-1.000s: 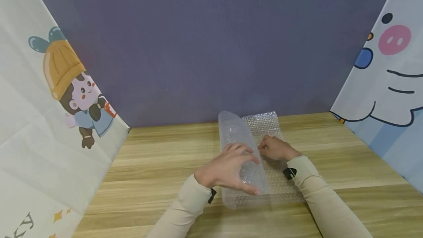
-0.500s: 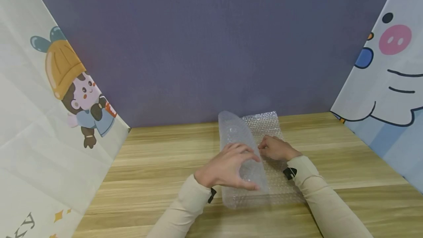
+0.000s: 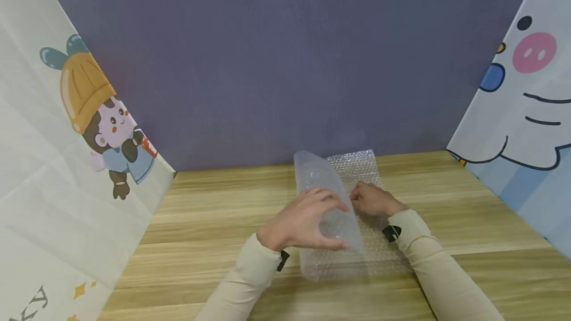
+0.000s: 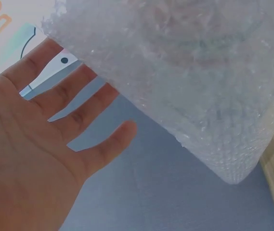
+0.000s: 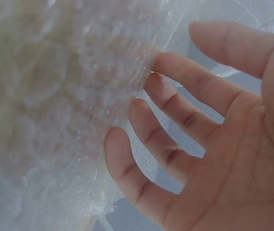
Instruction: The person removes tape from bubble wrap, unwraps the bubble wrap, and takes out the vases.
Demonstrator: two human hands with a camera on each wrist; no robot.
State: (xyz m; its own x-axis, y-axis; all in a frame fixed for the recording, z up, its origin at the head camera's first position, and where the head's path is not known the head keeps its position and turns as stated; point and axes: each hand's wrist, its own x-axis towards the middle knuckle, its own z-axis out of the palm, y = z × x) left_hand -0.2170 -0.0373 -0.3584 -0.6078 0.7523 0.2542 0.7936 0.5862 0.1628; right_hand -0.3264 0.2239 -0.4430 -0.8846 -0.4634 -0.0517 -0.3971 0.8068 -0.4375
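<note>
A sheet of clear bubble wrap lies on the wooden table, its left part folded up and over into a raised flap. My left hand is at this flap with thumb and fingers spread wide; in the left wrist view the fingertips pass behind the edge of the wrap. On the other side of the flap, my right hand is close over the flat part of the sheet. The right wrist view has its fingers loosely bent, tips at the bubble wrap, and the thumb standing apart.
The wooden table meets a dark grey-blue panel at the back. White printed panels stand at the left and right. The far end of the sheet reaches close to the back panel.
My left hand has shifted slightly up and to the left, its thumb rising. The flap's lower edge has moved a little with it. My right hand has stayed nearly still.
</note>
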